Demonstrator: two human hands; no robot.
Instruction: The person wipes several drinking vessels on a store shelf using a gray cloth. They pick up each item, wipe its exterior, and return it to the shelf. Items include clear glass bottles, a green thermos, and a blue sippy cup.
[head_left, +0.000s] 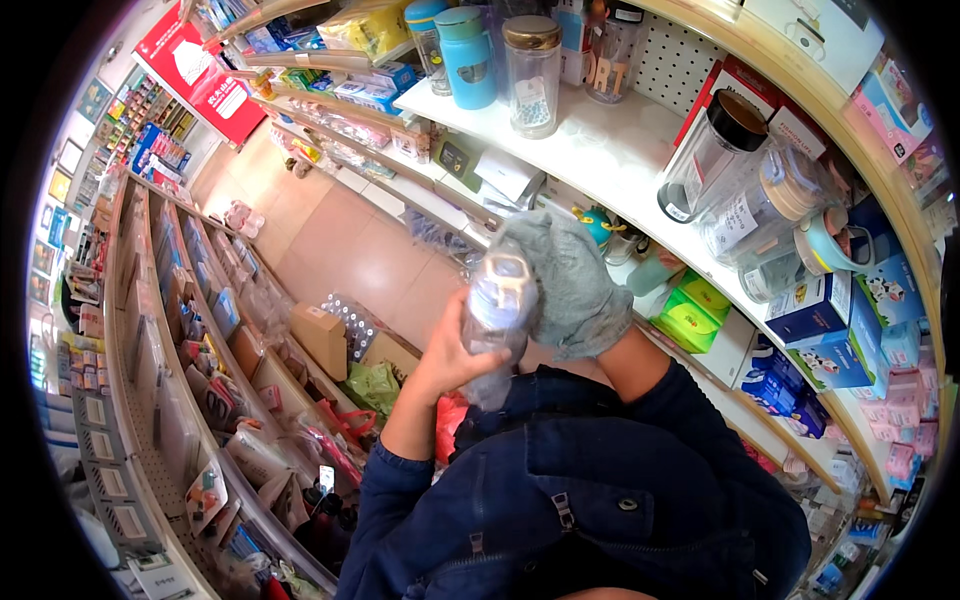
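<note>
My left hand (442, 349) grips a clear plastic water bottle (491, 330) with a pale blue upper part and a beige loop on its cap. A grey cloth (574, 277) wraps around my right hand, hiding its fingers; only the wrist (637, 364) shows below it. Cloth and bottle meet along the bottle's upper right side. Just beyond my hands is a white shelf (600, 142) bearing a light blue bottle (469, 64), a glass tumbler with a gold lid (532, 82) and a black-lidded tumbler (712, 157).
Large clear jugs (772, 195) and blue boxes (832, 330) crowd the shelf's right end. Lower down sits a green tissue pack (691, 311). At left, a long shelving unit (187, 375) holds packaged goods. A cardboard box (319, 337) and a green plastic bag (375, 386) are near the aisle floor (367, 240).
</note>
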